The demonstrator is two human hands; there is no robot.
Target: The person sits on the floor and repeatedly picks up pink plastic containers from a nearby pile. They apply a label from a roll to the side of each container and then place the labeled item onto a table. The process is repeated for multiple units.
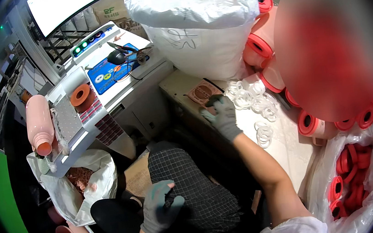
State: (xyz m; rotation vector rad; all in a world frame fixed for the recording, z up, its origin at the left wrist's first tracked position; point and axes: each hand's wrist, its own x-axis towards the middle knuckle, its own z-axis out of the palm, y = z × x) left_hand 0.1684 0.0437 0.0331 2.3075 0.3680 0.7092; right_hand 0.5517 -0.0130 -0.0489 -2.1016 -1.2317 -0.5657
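Observation:
My left hand [161, 210], in a grey-and-green glove with a bare fingertip showing, hovers over my lap. Its fingers are bent but apart, with nothing between them. Stretched forward, my gloved right hand [225, 117] is at the near-left edge of the pale worktop [294, 152]. Its fingers are curled together beside a pink printed packet [203, 91]; whatever they hold, if anything, is hidden. Just right of that hand lie loose white rings [242, 98], with another small group of white rings [264, 134] nearer me.
A big white sack [197, 46] full of white rings stands behind. Red-and-pink bottles crowd the right, above a plastic-lined bag [316, 203] of red parts. At left, a machine [136, 83] carries pliers, a tape roll [82, 98] and a pink bottle [39, 121]. Below sits a scrap bag [102, 167].

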